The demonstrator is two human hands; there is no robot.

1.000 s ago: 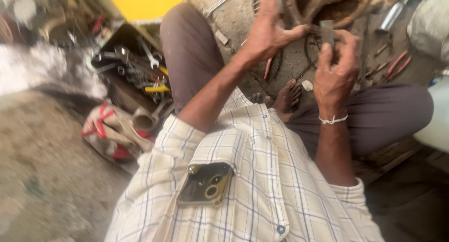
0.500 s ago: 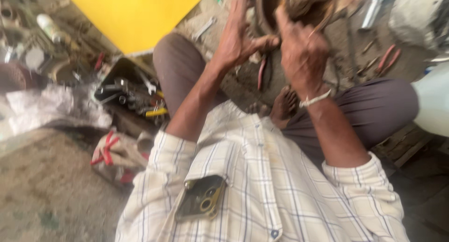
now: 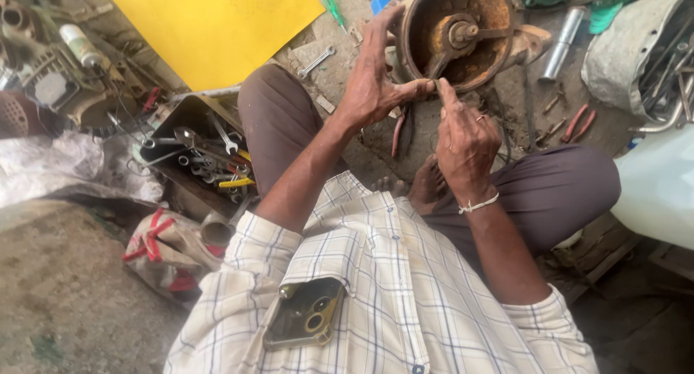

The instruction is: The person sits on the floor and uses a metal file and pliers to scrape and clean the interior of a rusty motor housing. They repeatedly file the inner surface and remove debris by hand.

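A rusty round housing point(image 3: 486, 6) with a central shaft stands on the ground in front of my crossed legs. My left hand point(image 3: 376, 85) grips its left rim, fingers spread up the edge and thumb along the bottom. My right hand point(image 3: 463, 139) is just below the rim with its fingers curled. Its index finger stretches up to touch the rim beside my left thumb. Whether it pinches anything small there is hidden. Red-handled pliers point(image 3: 400, 132) lie on the ground under my hands.
An open toolbox point(image 3: 191, 153) full of wrenches sits at my left knee, with a yellow sheet point(image 3: 210, 19) behind it. A loose wrench point(image 3: 316, 61), a green screwdriver point(image 3: 332, 5), a metal cylinder point(image 3: 560, 45) and more pliers point(image 3: 578, 122) lie around. A white container point(image 3: 658, 186) stands on the right.
Both hands have come down onto the housing's lower rim. The small dark part that my right hand held a second ago is out of sight, and the view has tilted upward.
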